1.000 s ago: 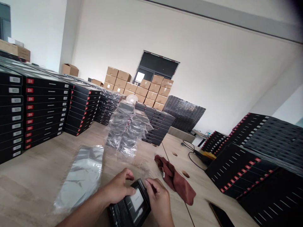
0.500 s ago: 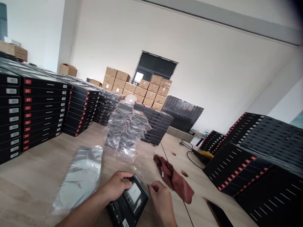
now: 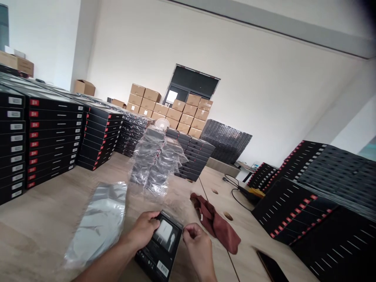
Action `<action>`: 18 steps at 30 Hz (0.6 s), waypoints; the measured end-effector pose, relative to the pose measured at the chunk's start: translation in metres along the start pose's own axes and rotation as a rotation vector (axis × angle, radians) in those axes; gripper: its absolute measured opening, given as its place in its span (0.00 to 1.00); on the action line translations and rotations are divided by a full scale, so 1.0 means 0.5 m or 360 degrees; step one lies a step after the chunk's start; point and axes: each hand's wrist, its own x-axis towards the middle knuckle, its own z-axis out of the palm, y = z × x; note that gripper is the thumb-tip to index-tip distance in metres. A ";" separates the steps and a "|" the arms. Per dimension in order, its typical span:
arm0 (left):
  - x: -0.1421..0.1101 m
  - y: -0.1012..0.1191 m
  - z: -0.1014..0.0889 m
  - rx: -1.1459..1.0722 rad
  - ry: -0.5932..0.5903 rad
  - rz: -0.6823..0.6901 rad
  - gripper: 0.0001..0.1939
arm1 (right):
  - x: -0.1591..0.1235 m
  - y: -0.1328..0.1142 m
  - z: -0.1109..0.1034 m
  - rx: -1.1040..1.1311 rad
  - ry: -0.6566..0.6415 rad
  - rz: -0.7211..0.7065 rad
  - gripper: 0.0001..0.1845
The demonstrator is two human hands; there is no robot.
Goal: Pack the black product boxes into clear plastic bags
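Box (image 3: 161,250) partly under left hand (image 3: 141,230)

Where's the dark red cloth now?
In the head view, the crumpled dark red cloth lies on the light wooden table, just beyond the person's right hand, left of a stack of black boxes.

On the counter (image 3: 44,219), a retail box (image 3: 160,250) rests in the left hand (image 3: 141,231), just beside the right hand (image 3: 198,246). A foil bag (image 3: 96,227) lies to its left, a cloth (image 3: 216,225) to its right (a phone (image 3: 272,267) further right). Box stacks (image 3: 53,133) flank the counter; ahead stands a shrink-wrapped stack (image 3: 152,164), with cartons (image 3: 173,107) behind it.
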 end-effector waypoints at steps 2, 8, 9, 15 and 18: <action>0.002 -0.005 0.002 0.0044 -0.0012 0.0030 0.20 | -0.001 -0.005 -0.001 0.0002 0.0033 -0.0019 0.07; 0.013 -0.020 0.002 0.0115 0.0233 0.0094 0.18 | -0.009 -0.029 0.001 0.0267 -0.0025 -0.0067 0.12; 0.013 -0.019 0.004 0.0124 0.0298 0.0157 0.17 | -0.010 -0.034 0.000 0.0359 -0.0037 -0.0016 0.13; -0.006 0.018 0.023 -0.0185 0.0107 0.0450 0.14 | -0.012 -0.058 -0.025 0.0816 -0.0115 0.0201 0.17; -0.014 0.048 0.019 -0.0297 0.0098 0.0527 0.16 | -0.009 -0.068 -0.047 0.0845 -0.0042 0.0069 0.14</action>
